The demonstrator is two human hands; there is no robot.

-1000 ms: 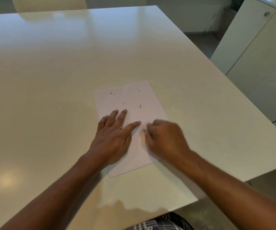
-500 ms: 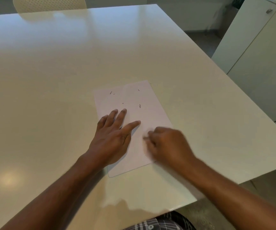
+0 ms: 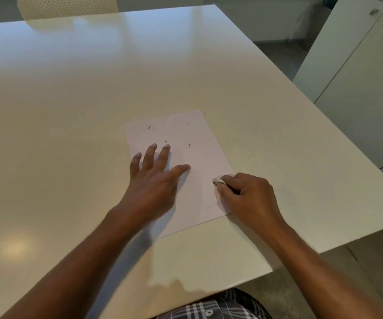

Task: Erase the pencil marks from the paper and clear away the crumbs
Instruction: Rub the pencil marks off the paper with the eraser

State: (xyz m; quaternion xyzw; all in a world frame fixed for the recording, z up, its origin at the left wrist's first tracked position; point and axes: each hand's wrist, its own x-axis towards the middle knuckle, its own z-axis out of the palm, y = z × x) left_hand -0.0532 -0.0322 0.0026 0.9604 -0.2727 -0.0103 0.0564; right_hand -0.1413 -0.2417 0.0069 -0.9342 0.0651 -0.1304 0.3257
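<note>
the paper lies flat on the worktop. the left hand presses it with fingers spread wide. the right hand pinches a white eraser at the paper's right edge. dark crumbs lie on its far half.

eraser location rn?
Head view: the eraser is pinched in the right hand, at the paper's right edge, right of the flat left hand.
</note>
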